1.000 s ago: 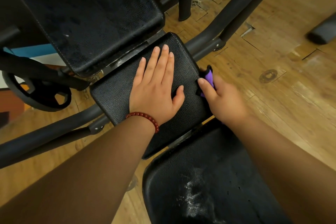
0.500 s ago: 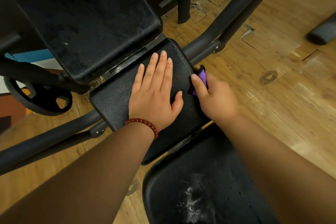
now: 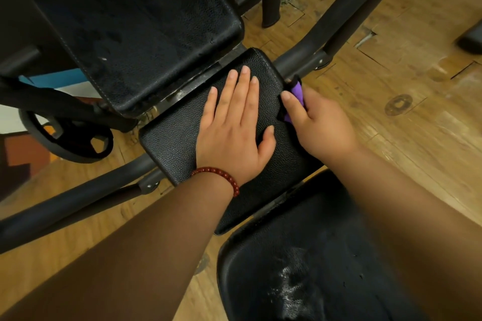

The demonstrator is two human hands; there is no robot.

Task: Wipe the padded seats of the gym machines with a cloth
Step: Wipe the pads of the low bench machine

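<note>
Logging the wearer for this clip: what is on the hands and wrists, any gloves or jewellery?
No gloves or rings show on the left hand or the right hand. A bracelet of small dark red round beads circles the left wrist. Whether the forearms are sleeved cannot be told.

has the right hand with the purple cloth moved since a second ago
Yes. The right hand and purple cloth have slid along the middle pad's right edge, away from the person, toward its far corner by the frame tube.
</note>
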